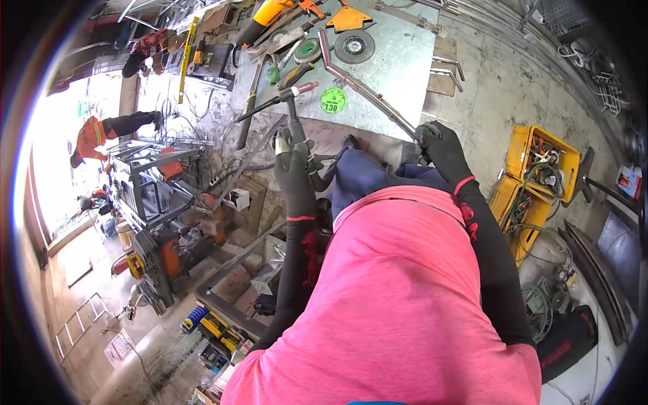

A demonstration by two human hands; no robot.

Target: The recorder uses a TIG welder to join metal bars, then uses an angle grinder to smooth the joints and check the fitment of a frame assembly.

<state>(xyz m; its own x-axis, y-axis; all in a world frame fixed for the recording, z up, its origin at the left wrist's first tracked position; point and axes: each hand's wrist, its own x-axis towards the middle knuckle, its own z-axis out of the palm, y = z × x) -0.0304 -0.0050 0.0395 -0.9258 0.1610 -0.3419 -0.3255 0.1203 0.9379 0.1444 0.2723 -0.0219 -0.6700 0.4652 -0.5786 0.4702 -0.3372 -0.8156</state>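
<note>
My gloved left hand (293, 165) is closed round the handle of a TIG welding torch (291, 111). The torch stands upright in the picture, its pink nozzle turned right and its long black back cap slanting down left. At the right front corner of the metal-topped table (398, 57), my gloved right hand (437, 143) grips the near end of a bent metal tube (368, 93). That tube runs across the tabletop to a sharp bend near the discs. Beneath it to the left is a round green sticker (333, 100).
A grey disc (354, 46), a yellow magnet square (349, 19), a hammer (248, 111) and a yellow power tool (270, 15) lie on the table. Yellow crates (540, 162) with cables stand right. A person in orange (93, 138) bends by metal frames at left.
</note>
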